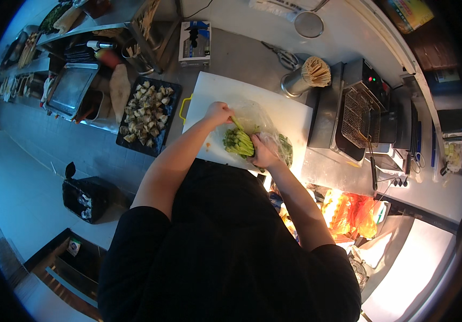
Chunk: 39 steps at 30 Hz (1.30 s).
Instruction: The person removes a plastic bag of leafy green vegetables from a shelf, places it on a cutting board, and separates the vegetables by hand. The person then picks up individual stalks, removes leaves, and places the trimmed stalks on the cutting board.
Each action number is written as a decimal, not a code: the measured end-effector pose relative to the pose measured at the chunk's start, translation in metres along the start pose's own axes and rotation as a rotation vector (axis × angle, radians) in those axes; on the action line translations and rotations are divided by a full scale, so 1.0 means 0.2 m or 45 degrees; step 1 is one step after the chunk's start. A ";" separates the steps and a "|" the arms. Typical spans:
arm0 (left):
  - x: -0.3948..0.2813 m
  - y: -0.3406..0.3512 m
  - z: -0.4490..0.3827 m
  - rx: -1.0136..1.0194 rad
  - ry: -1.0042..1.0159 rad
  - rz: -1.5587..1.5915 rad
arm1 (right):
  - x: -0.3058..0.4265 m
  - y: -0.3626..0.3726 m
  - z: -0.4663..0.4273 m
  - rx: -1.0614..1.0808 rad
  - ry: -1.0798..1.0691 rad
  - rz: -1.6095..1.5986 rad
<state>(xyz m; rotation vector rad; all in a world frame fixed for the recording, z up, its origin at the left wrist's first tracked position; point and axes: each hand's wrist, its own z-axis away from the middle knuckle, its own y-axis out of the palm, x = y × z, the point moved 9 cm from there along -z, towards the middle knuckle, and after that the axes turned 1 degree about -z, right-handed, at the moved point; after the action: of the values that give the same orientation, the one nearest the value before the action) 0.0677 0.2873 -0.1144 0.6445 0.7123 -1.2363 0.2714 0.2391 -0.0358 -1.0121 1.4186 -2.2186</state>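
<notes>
A bunch of leafy green vegetables lies on a white cutting board, its cut stem ends facing left. My right hand grips the bunch from its near side. Between the fingertips of my left hand is the end of a single green stalk, which slants down to the bunch. A clear plastic bag spreads behind and over the vegetables, and their leaves show through it at the right. My right fingertips are partly hidden among the stems.
Left of the board sits a black tray of cut, pale chunks. A metal canister of wooden sticks, scissors and a boxed item stand at the back. To the right is a deep fryer with a wire basket. A black bin stands lower left.
</notes>
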 end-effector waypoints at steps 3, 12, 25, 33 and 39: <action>-0.16 -0.08 0.04 -0.008 -0.002 0.306 | -0.02 0.04 -0.03 0.110 0.021 0.080; -0.39 -0.20 0.24 0.143 0.122 -0.205 | -0.05 0.05 -0.04 0.007 0.020 0.015; -0.43 -0.48 0.64 0.317 0.356 0.643 | -0.03 -0.20 -0.08 0.039 0.222 0.044; -0.44 -0.55 0.79 0.370 0.313 1.002 | -0.19 -0.23 -0.09 -0.194 0.343 0.063; -0.45 -0.67 0.93 0.512 0.461 1.230 | -0.19 -0.24 -0.07 -0.378 0.254 -0.124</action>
<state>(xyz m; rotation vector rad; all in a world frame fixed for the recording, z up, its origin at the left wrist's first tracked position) -0.0534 0.1704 0.0640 1.3673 0.3394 -0.3498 0.2928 0.2930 -0.0124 -0.9897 1.8676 -2.2760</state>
